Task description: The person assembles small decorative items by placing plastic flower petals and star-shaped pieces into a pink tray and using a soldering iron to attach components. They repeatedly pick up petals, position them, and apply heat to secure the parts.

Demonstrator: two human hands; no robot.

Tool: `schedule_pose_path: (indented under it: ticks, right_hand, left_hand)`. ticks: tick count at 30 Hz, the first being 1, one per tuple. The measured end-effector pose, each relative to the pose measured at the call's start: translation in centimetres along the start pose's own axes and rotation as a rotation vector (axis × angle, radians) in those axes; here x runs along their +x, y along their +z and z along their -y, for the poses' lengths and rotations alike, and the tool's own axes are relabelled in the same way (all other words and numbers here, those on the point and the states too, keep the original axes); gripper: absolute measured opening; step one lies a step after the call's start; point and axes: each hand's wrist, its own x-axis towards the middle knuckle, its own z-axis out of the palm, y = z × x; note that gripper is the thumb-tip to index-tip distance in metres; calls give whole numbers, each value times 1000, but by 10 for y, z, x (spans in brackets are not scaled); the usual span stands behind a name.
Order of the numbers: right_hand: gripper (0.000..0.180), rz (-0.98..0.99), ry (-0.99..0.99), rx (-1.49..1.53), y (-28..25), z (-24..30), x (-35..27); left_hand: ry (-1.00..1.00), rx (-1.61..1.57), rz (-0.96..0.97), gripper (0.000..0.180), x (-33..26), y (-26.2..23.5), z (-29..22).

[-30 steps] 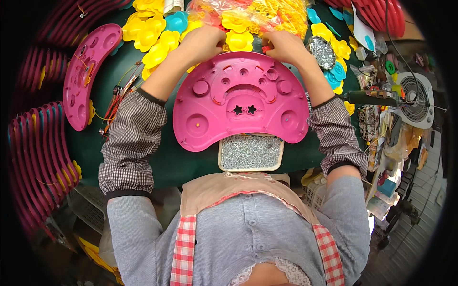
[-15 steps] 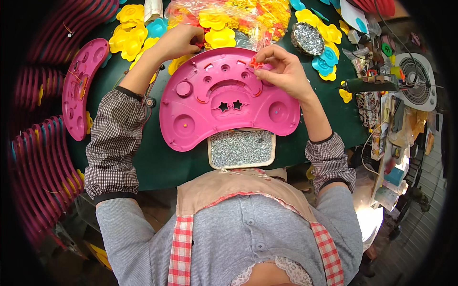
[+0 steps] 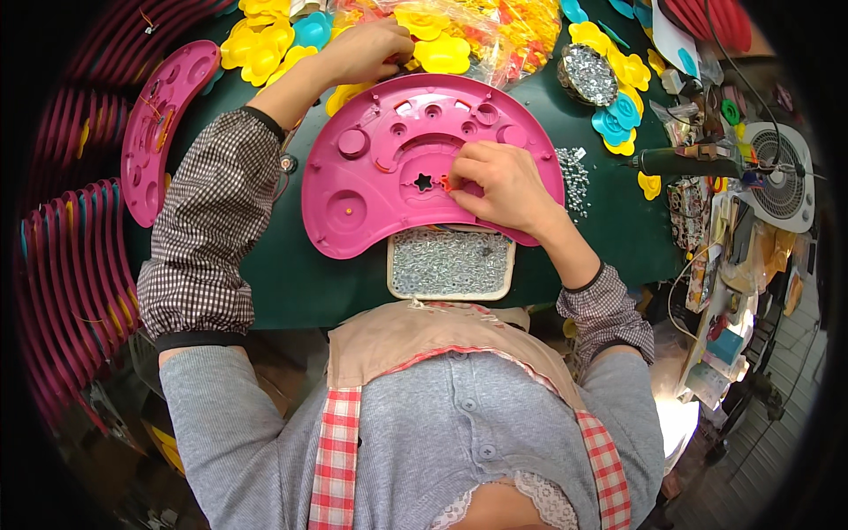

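Note:
A pink curved plastic shell lies hollow side up in front of me, with round wells, small posts and a star-shaped hole near its middle. My right hand is closed in a pinch on a small orange-red star piece, held at the spot of the second star hole, which it covers. Beyond the shell's far left edge, my left hand has its fingers curled beside the yellow flower-shaped pieces. What those fingers hold, if anything, is hidden.
A white tray of small screws sits at the shell's near edge, and loose screws lie to its right. Behind are a bag of yellow and red parts and a bowl of metal bits. A power screwdriver hangs at right; stacked pink shells stand left.
My right hand has moved from the shell's far right edge down to its star holes, carrying the star piece. My left hand stays by the yellow pieces. The view has shifted slightly.

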Motion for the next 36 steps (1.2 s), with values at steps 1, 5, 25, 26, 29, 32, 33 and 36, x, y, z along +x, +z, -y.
schedule_pose_path:
  ticks: [1,5,25,26,29,32,33,36]
  right_hand:
    - [13,-21,-3,-22,3,0,0]
    - [14,60,50,-171,7,6,4]
    - [11,148,301,101,6,73,-96]
    - [11,143,296,119,7,74,-99]
    - [9,162,275,132,17,77,-101]
    - [7,183,270,145,20,75,-101]
    - [7,176,269,165,19,75,-100]
    - [7,135,283,336,16,73,-102]
  left_hand:
    - [22,-27,-35,21,-3,2,2]
    - [-128,-224,-85,26,-2,9,-5]
    - [211,-424,-185,18,-75,19,-137]
    - [234,-409,-174,18,-75,19,-136]
    - [295,-396,-128,19,-73,21,-133]
    - [313,-384,-112,20,-75,21,-129]
    - [312,-375,-113,20,-76,21,-129]
    - [236,-335,-198,21,-81,19,-140]
